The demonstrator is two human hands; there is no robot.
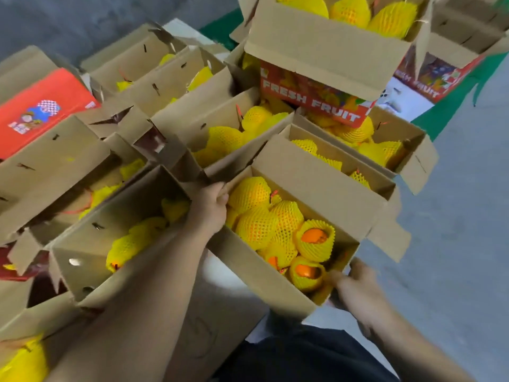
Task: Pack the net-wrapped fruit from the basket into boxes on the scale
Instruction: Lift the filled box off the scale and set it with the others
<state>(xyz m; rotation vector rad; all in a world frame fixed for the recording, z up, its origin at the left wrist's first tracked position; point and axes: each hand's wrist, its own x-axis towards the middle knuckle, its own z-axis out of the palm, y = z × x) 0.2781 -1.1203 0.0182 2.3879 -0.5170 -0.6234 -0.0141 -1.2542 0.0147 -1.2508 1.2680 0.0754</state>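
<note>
Two hands holding one open cardboard box between them. Left hand gripping the far left rim; right hand curled around the near right corner, fingers partly hidden. Inside, about eight net-wrapped fruit, just beside the left hand. Roughly ten more filled boxes around, some cut off. No scale or basket discernible.

Fruit: orange, in yellow mesh netting. Boxes: plain brown cardboard; one box front red, white "FRESH FRUIT" lettering. Floor: grey. Mat: green.
</note>
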